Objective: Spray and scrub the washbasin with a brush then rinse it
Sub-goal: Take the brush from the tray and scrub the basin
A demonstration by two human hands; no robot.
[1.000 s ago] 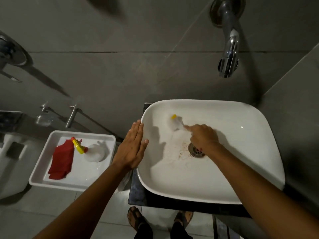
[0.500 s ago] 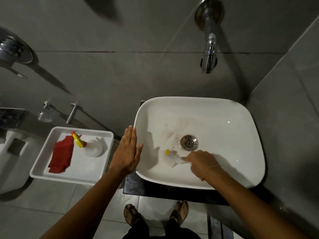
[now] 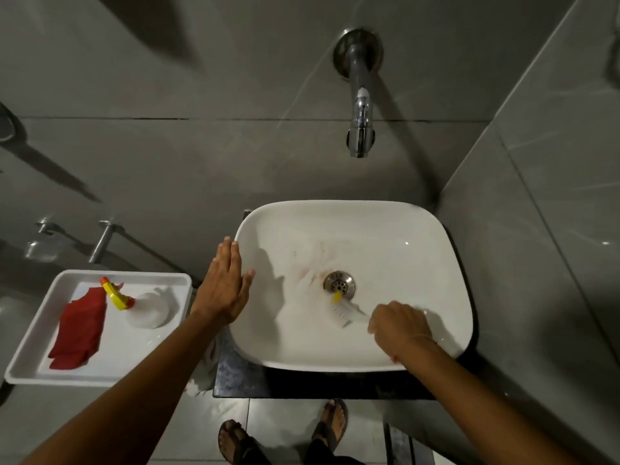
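The washbasin (image 3: 396, 229) sits just right of centre in the frame, white, on a dark counter (image 3: 241, 374), and the brush (image 3: 345, 312) lies inside it, low in the bowl, its yellow tip touching the lower edge of the metal drain (image 3: 339, 283). The right hand (image 3: 399, 325) has its fingers curled tight round the brush's pale handle at the lower right of the bowl, bristles pressed to the porcelain. The left hand (image 3: 225, 285) lies flat, fingers straight and together, holding nothing, its thumb over the basin's left rim.

Half a second ago the brush head was left of and below the drain, clear of it; now it is up against the drain, and the right hand has shifted right. A second ago that hand covered the drain, with the brush in the upper left of the bowl. The left hand has stayed on the rim throughout. Brownish smears show left of and above the drain.

Above the basin, a chrome tap (image 3: 360, 129) juts from the grey tiled wall. At the lower left, a white tray (image 3: 30, 347) holds a folded red cloth (image 3: 80, 327) and a spray bottle (image 3: 147, 310) with a yellow nozzle, lying on its side. Sandalled feet (image 3: 330, 427) show at the bottom edge. No readable writing or brand shows on anything.
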